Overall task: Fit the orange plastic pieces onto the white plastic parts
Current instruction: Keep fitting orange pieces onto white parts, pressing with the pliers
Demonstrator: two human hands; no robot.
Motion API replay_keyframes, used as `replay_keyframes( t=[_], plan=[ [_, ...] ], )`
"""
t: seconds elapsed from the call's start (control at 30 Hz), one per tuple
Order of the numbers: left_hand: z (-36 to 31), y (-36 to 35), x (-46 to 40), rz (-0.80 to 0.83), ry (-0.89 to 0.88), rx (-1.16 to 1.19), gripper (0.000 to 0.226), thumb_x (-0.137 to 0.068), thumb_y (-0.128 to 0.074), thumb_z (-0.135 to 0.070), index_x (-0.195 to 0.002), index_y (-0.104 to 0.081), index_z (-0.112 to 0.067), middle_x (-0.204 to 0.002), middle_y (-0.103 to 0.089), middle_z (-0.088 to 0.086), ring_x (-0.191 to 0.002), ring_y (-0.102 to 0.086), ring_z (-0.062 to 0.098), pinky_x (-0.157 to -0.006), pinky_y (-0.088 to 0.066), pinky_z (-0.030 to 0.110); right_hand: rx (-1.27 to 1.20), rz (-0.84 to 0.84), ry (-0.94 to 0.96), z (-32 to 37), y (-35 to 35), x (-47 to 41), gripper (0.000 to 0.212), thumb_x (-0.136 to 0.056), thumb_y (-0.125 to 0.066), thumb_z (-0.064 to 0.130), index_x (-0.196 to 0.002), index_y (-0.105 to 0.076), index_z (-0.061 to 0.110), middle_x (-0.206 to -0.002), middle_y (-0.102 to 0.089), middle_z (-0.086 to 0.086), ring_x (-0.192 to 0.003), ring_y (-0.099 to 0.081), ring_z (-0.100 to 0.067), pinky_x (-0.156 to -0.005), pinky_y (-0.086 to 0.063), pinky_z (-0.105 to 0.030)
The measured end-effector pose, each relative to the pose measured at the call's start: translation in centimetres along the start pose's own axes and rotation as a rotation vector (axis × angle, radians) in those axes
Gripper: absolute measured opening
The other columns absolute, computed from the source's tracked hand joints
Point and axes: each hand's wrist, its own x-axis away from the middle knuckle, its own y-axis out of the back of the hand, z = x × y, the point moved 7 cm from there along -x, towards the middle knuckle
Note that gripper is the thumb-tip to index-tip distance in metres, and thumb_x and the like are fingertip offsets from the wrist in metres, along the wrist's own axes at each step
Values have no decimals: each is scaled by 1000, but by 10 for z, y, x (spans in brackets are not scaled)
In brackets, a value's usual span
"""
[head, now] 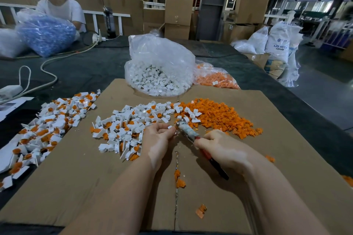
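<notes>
A worker's left hand pinches a small white plastic part at its fingertips, while the right hand, fingers curled, grips a tape-wrapped tool whose tip meets the part. Pressing squarely, with the part held firm, looks key. Loose orange plastic pieces lie just beyond the fingers, with both forearms reaching forward over the cardboard sheet.

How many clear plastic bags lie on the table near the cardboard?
2: bag of white parts at the cardboard's far edge, bag of orange pieces beside it, partly hidden.
</notes>
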Motion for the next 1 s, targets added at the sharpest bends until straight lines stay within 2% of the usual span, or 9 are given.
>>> replay_keyframes(
  t=[0.17,0.27,0.37,0.5,0.57,0.73,0.9,1.0],
  plan=[
    [0,1,-1,-46,-12,-45,13,-88,-59,-5,-101,-60,-1,-74,-63,9,-65,-59,11,-52,-50,15,-29,54,2,-1,-3,0,29,-89,-48,32,-86,-63,8,-68,-47,-4,-59,-41,-17,-54,-29,-29],
    [1,1,-2,-38,0,-41,16,-89,-59,-6,-104,-59,-1,-79,-64,11,-68,-59,13,-59,-50,20,-60,93,-10,-2,-6,-1,25,-85,-50,26,-94,-62,6,-76,-54,-7,-65,-46,-19,-58,-33,-31],
    [2,2,-2,-42,8,-32,15,-89,-59,-7,-103,-59,-2,-81,-64,12,-71,-60,14,-66,-52,25,-38,95,-8,0,-9,-2,22,-85,-52,20,-103,-56,9,-79,-56,-6,-63,-49,-16,-55,-36,-26],
    [4,2,-3,-38,28,-11,10,-88,-59,-7,-98,-60,-5,-82,-64,12,-74,-60,16,-71,-52,29,42,41,21,3,-9,-3,4,-89,-51,18,-85,-52,18,-73,-53,-1,-60,-48,-12,-51,-34,-22],
    [5,3,-3,-43,29,-12,5,-88,-59,-7,-94,-60,-9,-81,-65,10,-74,-60,16,-73,-52,30,52,23,27,4,-10,-4,12,-90,-51,19,-78,-47,21,-74,-50,0,-61,-47,-11,-51,-32,-22],
    [6,4,-4,-44,32,-5,6,-89,-59,-8,-94,-59,-10,-83,-65,11,-77,-62,17,-72,-53,29,98,-19,39,2,-11,-8,13,-90,-51,21,-79,-44,20,-80,-45,1,-65,-44,-11,-53,-30,-23],
    [5,2,-4,-55,18,-9,5,-87,-60,-4,-93,-60,-4,-72,-64,11,-67,-62,18,-65,-51,29,65,-81,48,-2,-13,-11,20,-90,-53,19,-75,-40,23,-77,-42,3,-62,-41,-10,-51,-28,-24],
    [5,3,-4,-58,19,23,6,-87,-60,-3,-93,-59,-3,-67,-63,9,-58,-61,12,-60,-51,26,19,-127,74,-6,-13,-11,25,-85,-60,24,-71,-39,25,-78,-41,6,-63,-41,-9,-52,-28,-22]
  ],
)
